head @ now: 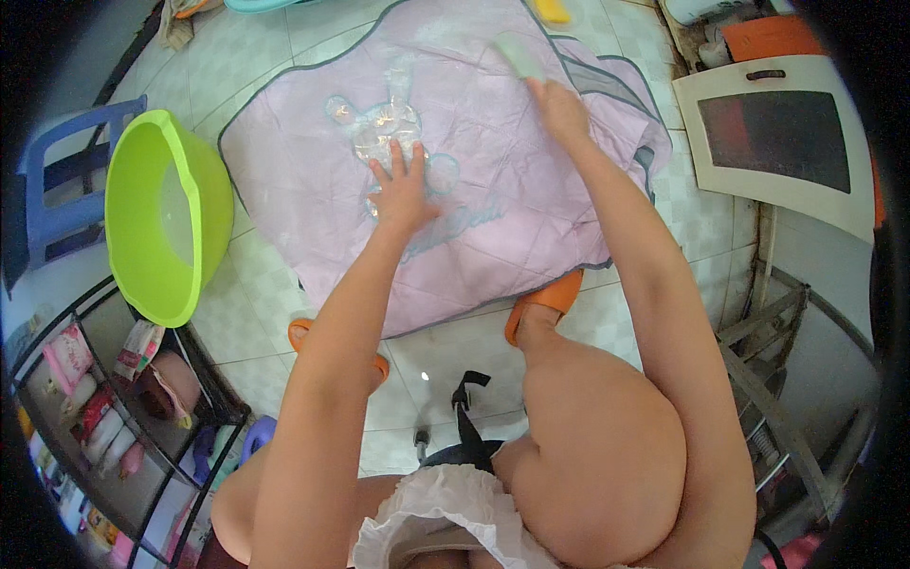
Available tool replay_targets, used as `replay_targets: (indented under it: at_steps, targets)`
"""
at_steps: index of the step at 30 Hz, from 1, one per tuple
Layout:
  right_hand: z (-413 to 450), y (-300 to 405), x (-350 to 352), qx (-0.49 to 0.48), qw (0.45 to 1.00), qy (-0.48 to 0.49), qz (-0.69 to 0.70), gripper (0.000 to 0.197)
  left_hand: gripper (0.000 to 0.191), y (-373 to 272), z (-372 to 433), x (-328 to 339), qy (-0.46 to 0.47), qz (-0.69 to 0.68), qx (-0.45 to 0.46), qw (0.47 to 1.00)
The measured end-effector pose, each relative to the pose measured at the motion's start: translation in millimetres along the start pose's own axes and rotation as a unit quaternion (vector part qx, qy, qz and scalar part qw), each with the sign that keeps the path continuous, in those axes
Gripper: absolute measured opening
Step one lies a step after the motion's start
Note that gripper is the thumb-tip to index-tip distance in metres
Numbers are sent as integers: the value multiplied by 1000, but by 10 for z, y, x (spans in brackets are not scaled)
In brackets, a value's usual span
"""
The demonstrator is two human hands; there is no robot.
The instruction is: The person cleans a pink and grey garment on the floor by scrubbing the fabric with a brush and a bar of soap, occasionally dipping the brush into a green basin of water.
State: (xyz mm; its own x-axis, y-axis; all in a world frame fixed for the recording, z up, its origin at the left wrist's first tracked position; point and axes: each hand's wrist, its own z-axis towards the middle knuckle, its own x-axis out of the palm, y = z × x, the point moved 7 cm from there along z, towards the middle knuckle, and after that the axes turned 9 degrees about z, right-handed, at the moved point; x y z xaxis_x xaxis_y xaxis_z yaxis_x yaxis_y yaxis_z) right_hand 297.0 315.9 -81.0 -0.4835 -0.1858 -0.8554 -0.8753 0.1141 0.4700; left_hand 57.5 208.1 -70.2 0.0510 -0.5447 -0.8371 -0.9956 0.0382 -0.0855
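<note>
A pink quilted mat point(298, 171) with dark grey edging lies spread over the tiled floor, a bear-like design point(387, 128) with shiny patches on it. My left hand point(402, 195) rests on the design, fingers spread and holding nothing. Farther up and to the right, my right hand point(561, 110) grips a pale green object point(519, 55), blurred, perhaps a scrubbing brush, against the mat. Whatever is on its underside is hidden. At the right, the mat's edge is folded and bunched, showing grey mesh point(604, 82).
A lime-green plastic basin point(210, 192) tilts on its side at left, by a blue plastic stool point(43, 192). A black wire rack point(153, 455) holds toiletries. A cream cabinet door point(775, 135) and metal frame point(775, 419) stand at right. Orange slippers point(558, 299) touch the mat's near edge.
</note>
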Motion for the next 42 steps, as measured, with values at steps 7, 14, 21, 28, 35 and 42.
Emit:
replay_targets:
  at_steps: [7, 14, 21, 28, 35, 42]
  targets:
    - [-25, 604, 425, -115, 991, 72, 17, 53, 114, 130, 30, -27, 63, 1, -41, 997]
    - [480, 753, 307, -93, 994, 18, 51, 49, 118, 49, 86, 11, 53, 5, -46, 998]
    - [630, 1276, 573, -261, 964, 44, -27, 41, 115, -21, 86, -21, 38, 10, -40, 998]
    - [19, 2151, 1101, -313, 931, 189, -6, 37, 106, 197, 94, 90, 49, 37, -62, 996]
    - [651, 1684, 712, -134, 981, 120, -71, 22, 100, 12, 51, -35, -24, -6, -34, 999]
    - [-893, 2498, 1493, -374, 855, 346, -98, 19, 57, 229, -361, 346, -245, -94, 69, 962]
